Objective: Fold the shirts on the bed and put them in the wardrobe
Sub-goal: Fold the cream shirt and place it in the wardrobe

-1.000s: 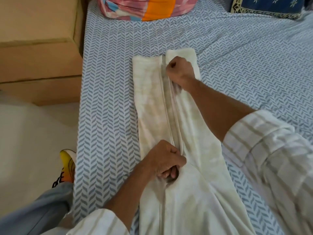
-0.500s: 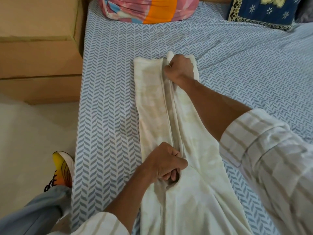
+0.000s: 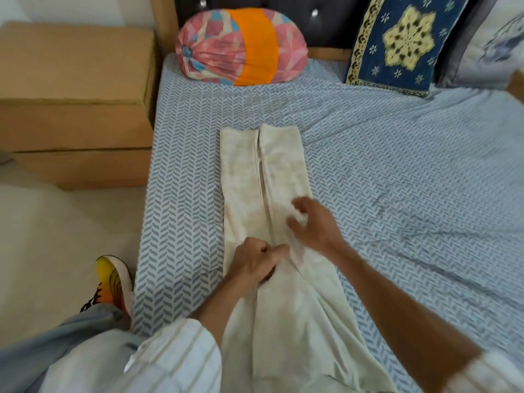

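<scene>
Head view. A cream shirt (image 3: 283,222) lay lengthwise on the bed (image 3: 397,194), already narrowed into a long strip whose two side flaps met along a central seam; its far end lay well short of the round pillow (image 3: 241,46), while its near end ran out of the bottom of the picture. The left hand (image 3: 252,263) sat at mid-strip with its fingers curled tight, apparently pinching the cloth at the seam, though the pinch itself was hidden under the knuckles. The right hand (image 3: 314,225) hovered just beyond it over the right flap, fingers spread and loosely bent, gripping nothing; motion blur left it unclear whether the fingertips touched the cloth. A blue cushion (image 3: 397,43) leaned at the far right, cardboard boxes (image 3: 73,103) stood to the left of the bed, and a yellow shoe (image 3: 113,282) showed on the floor (image 3: 56,236). No wardrobe was in view.

Risk, as a judgement: with only the left hand anchoring the seam, the free right flap could slide or spring open, so that the next cross-fold set crooked. The sheet beneath was wrinkled and might drag with the cloth, skewing the strip.
</scene>
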